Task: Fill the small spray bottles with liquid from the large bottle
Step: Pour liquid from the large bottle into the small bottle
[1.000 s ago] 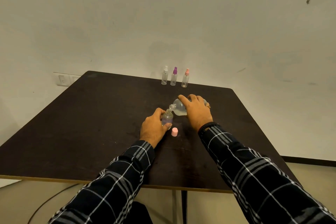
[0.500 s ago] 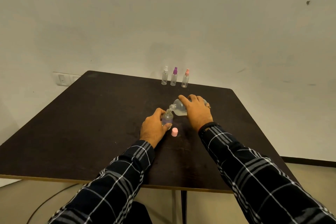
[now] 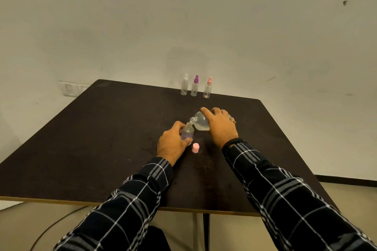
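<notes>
Fingers [image 3: 179, 124] of the left hand [image 3: 171, 143] are curled round the small spray bottle [image 3: 187, 133], held upright just behind the pink cap [image 3: 195, 147]. The large bottle [image 3: 201, 124], gripped from above by the right hand [image 3: 221, 127], is laid near horizontal behind-right of the cap, mouth aimed left at the small bottle's open neck; pouring judged under way.

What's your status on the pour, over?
Left hand grips small bottle, right hand tips large bottle, neck at its mouth. Pink cap off, on table beside it. Three capped spray bottles at far edge, clear of the pour.
</notes>
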